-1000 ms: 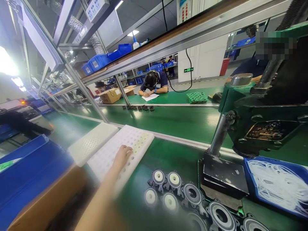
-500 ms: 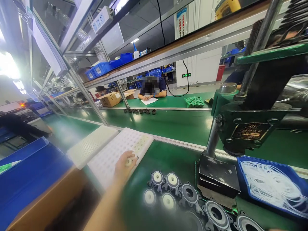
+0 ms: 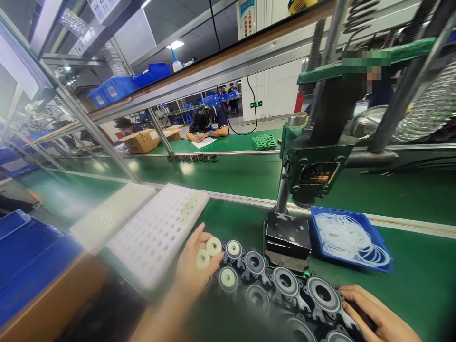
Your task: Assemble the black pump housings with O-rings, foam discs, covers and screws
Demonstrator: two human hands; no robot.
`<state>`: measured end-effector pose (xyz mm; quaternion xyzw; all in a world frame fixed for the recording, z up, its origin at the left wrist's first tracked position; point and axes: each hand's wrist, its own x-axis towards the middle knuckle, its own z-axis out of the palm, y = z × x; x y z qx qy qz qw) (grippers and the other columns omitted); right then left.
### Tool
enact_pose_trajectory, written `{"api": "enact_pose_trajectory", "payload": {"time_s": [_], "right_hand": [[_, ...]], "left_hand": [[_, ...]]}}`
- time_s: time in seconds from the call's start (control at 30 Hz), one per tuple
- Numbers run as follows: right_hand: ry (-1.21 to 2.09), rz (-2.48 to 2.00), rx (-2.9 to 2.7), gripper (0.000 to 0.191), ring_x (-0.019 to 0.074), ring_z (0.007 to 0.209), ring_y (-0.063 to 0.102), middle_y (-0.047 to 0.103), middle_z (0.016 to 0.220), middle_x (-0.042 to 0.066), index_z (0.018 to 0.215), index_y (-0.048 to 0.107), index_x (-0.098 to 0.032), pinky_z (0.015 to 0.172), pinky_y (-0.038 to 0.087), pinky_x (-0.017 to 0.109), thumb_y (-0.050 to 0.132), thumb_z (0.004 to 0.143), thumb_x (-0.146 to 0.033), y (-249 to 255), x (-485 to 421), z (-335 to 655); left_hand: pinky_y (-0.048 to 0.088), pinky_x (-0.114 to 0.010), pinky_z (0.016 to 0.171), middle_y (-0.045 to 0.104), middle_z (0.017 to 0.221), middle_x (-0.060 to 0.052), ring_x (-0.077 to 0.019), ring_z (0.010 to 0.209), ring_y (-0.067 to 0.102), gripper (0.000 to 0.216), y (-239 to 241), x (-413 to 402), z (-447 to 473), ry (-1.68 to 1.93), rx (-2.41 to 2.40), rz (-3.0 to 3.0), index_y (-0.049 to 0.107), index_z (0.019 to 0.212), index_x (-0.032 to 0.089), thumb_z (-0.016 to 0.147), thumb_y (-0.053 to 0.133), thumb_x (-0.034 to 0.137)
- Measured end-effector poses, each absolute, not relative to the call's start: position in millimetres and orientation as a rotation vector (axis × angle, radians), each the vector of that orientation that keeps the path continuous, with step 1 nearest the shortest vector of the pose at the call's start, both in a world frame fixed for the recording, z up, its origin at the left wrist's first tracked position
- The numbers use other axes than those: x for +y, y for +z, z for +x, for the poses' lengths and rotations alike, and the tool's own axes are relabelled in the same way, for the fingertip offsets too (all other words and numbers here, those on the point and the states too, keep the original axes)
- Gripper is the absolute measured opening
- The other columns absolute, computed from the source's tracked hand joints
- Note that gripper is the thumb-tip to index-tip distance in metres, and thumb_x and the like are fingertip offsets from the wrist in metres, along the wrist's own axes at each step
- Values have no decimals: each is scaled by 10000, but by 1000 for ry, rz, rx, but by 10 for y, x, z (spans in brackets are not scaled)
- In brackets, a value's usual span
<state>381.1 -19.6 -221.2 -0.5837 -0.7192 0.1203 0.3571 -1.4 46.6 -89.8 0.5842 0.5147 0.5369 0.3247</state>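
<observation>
My left hand (image 3: pixel 194 268) is closed around small cream rings (image 3: pixel 214 246). One shows between finger and thumb, another against the palm. The hand is beside the left end of the rows of black round housings and hides part of them. Cream rings sit in two nearby housings (image 3: pixel 228 279); several others have dark open centres. At the right end, my right hand (image 3: pixel 381 311) has its fingers and thumb closed on the edge of a black round housing (image 3: pixel 324 293) with a grey ring face. The lower housings are blurred.
White foam tray (image 3: pixel 156 228) with holes, several filled, lies left of the housings, a second pale tray (image 3: pixel 110 213) beyond it. A green press (image 3: pixel 313 166) stands behind them, next to a blue bin (image 3: pixel 383 263) of white loops. A person (image 3: pixel 208 124) writes across the bench.
My left hand has moved right, from the foam tray to the housings. My right hand has come into view at the right end of the rows. The camera view has shifted right.
</observation>
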Motion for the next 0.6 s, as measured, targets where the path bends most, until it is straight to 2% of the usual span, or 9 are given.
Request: {"api": "enact_pose_trajectory", "payload": {"time_s": [0.07,0.13,0.27,0.47,0.6], "right_hand": [[347,-1476,-1909,295,189,822,698,682,933,109,869,652,-194,721,590,215,502,916,-443,-2086,-207,3764],[352,-1491,-1902,302,175,794,697,679,904,100,845,644,-189,703,585,201,488,926,-434,-1961,-224,3716],[381,-1522,-1874,283,159,788,686,670,906,76,867,639,-198,688,572,190,481,937,-422,-1839,-261,3651],[439,-1510,-1879,260,158,799,664,655,891,69,888,630,-200,708,558,216,456,957,-380,-1895,-273,3654],[464,-1526,-1870,259,161,807,644,642,888,65,890,622,-199,723,544,242,446,965,-374,-1883,-292,3641]], "left_hand": [[575,-281,634,629,960,-29,-85,564,595,572,-847,427,132,1402,1241,1174,579,1260,214,746,768,383],[550,-227,552,602,882,-24,-46,520,532,474,-782,399,256,1319,1098,756,622,1212,161,817,708,409],[526,-121,520,611,876,-53,4,512,484,315,-658,384,411,1138,904,119,612,1195,85,945,563,271],[524,-98,483,598,899,-73,-2,524,510,315,-625,389,555,1117,791,-139,552,1227,86,1011,416,269],[400,-70,415,532,772,-16,-7,569,529,307,-767,419,586,1138,825,-1,570,1230,92,984,489,257]]}}
